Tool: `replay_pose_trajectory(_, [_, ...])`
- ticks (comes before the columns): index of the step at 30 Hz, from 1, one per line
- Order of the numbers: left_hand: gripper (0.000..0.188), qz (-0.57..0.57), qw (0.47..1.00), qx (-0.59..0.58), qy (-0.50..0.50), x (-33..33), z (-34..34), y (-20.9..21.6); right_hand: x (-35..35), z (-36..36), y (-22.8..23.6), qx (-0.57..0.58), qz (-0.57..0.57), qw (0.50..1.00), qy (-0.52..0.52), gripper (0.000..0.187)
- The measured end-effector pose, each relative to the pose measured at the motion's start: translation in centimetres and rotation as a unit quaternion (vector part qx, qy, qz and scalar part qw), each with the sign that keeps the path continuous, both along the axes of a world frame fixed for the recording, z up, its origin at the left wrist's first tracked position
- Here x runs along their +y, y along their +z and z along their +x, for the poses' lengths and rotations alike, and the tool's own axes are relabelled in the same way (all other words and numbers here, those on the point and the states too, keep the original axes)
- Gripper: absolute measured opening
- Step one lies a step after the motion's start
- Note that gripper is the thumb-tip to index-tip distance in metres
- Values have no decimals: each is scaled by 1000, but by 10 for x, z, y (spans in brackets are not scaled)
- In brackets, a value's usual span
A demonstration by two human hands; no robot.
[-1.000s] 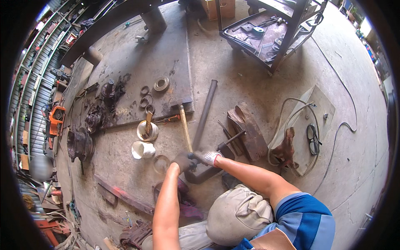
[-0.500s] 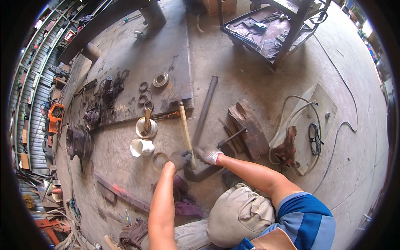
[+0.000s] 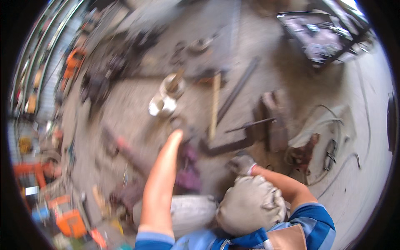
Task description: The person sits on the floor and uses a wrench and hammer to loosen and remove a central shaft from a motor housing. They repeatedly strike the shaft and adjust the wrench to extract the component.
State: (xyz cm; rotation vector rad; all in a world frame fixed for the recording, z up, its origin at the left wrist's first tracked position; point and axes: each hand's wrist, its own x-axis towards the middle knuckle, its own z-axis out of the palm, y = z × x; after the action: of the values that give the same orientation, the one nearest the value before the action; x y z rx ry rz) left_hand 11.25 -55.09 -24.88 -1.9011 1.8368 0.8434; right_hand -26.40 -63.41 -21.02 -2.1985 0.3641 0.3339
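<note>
Motion blurs the view. My left hand (image 3: 186, 130), in a dark glove, is smeared beside a ring (image 3: 177, 122) on the floor; its fingers cannot be made out. My right hand (image 3: 241, 163), in a grey-white glove with a red cuff edge, is by my bent knee, below a dark bent pipe (image 3: 227, 147); its fingers are blurred too. A hammer with a long wooden handle (image 3: 215, 104) lies apart from both hands, beside a long dark bar (image 3: 239, 89). A thin rod with a crossbar (image 3: 252, 124) rests near the pipe.
Two white containers (image 3: 168, 106) stand left of the hammer. Rusty channel-shaped metal (image 3: 276, 121) lies to the right, near a hose (image 3: 321, 125) and glasses (image 3: 330, 155). A tool cart (image 3: 316, 41) stands far right. Greasy parts (image 3: 96, 85) and a purple cloth (image 3: 189, 171) are leftward.
My hands have left the hammer handle, which now lies alone. The right hand has drawn back toward my knee. The whole view has shifted and turned, bringing more floor clutter into the lower left.
</note>
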Motion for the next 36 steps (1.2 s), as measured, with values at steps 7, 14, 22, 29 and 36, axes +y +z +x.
replay_pose_trajectory(7, [27,15,945,40,324,32,61,130,2,18,0,-13,18,998,-52,38])
replay_pose_trajectory(14, [16,201,911,30,358,79,74,126,2,19,-1,21,67,992,-107,39])
replay_pose_trajectory(22, [35,251,910,-29,328,156,57,47,2,23,-3,32,51,992,-110,36])
replay_pose_trajectory(29, [38,231,915,-130,304,176,84,60,5,21,-5,29,43,993,-110,34])
replay_pose_trajectory(36, [41,151,909,-153,358,195,93,34,5,22,-4,3,43,993,-112,30])
